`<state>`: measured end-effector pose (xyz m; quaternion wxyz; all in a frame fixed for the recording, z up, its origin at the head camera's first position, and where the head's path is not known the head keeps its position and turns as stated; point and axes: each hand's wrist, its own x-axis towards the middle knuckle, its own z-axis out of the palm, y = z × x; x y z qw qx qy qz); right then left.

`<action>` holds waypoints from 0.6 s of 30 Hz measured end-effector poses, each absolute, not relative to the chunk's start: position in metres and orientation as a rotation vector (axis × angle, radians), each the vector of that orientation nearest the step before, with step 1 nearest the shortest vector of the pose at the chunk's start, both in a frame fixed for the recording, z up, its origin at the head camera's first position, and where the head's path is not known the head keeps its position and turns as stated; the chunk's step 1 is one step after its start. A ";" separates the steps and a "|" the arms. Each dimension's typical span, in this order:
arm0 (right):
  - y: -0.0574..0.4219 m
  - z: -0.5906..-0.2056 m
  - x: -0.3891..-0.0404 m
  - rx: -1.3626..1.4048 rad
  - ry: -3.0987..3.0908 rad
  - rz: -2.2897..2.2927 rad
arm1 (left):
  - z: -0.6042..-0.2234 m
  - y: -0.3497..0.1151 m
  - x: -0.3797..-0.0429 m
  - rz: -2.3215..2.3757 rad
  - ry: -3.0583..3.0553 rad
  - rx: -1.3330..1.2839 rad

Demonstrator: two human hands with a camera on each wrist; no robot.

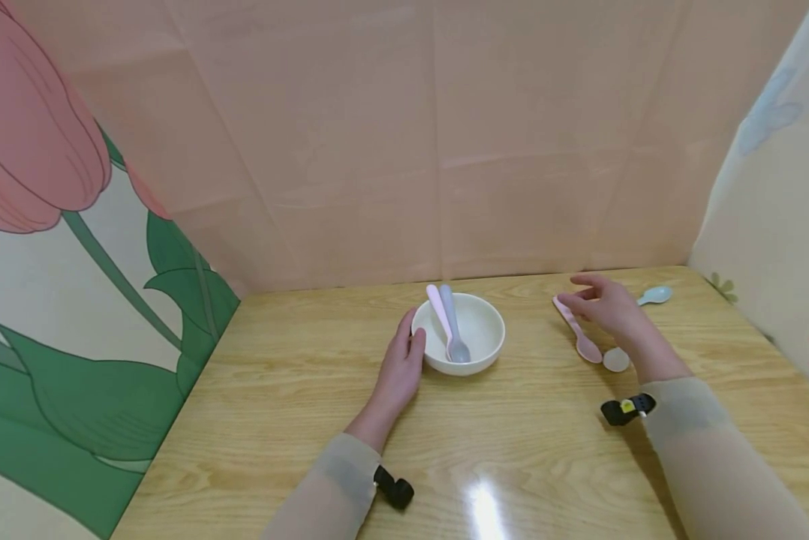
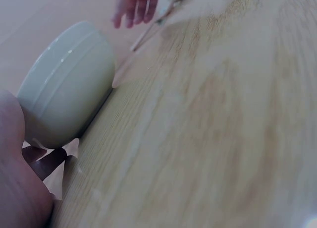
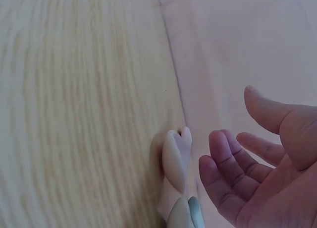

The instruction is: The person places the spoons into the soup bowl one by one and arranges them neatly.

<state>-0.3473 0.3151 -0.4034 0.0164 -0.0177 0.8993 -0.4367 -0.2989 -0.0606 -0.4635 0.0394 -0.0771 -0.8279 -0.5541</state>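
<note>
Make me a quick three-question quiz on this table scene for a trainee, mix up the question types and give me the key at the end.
1. Multiple choice: how many spoons are in the white bowl? A) one B) two C) three
2. True or false: the right hand is gripping the bowl.
3. Fill in the blank: of the spoons lying on the table, the one farthest to the right in the head view is ____ in colour.

Key:
1. B, two.
2. False; the left hand is on the bowl, and the right hand is well apart from it.
3. Light blue.
</note>
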 end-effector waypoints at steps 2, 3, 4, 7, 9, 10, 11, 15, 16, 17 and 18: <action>0.315 -0.403 -0.346 -0.043 2.786 -1.338 | -0.464 -0.060 -0.299 -1.698 -2.532 -0.244; 0.316 -0.403 -0.346 -0.038 2.783 -1.324 | -0.464 -0.060 -0.299 -1.700 -2.529 -0.249; 0.316 -0.403 -0.345 -0.036 2.781 -1.315 | -0.464 -0.060 -0.299 -1.700 -2.525 -0.254; 0.317 -0.405 -0.345 -0.025 2.775 -1.293 | -0.464 -0.061 -0.299 -1.698 -2.520 -0.260; 0.319 -0.407 -0.346 -0.018 2.770 -1.282 | -0.464 -0.061 -0.299 -1.698 -2.520 -0.259; 0.320 -0.408 -0.347 -0.016 2.766 -1.281 | -0.464 -0.061 -0.298 -1.698 -2.520 -0.257; 0.321 -0.409 -0.347 -0.013 2.761 -1.277 | -0.464 -0.061 -0.298 -1.698 -2.521 -0.257; 0.326 -0.415 -0.351 -0.013 2.746 -1.281 | -0.464 -0.061 -0.299 -1.705 -2.524 -0.252; 0.327 -0.416 -0.352 -0.014 2.745 -1.281 | -0.464 -0.061 -0.299 -1.706 -2.526 -0.249; 0.328 -0.417 -0.353 -0.018 2.748 -1.278 | -0.464 -0.061 -0.299 -1.706 -2.525 -0.249; 0.329 -0.418 -0.354 -0.018 2.748 -1.281 | -0.464 -0.060 -0.299 -1.706 -2.528 -0.244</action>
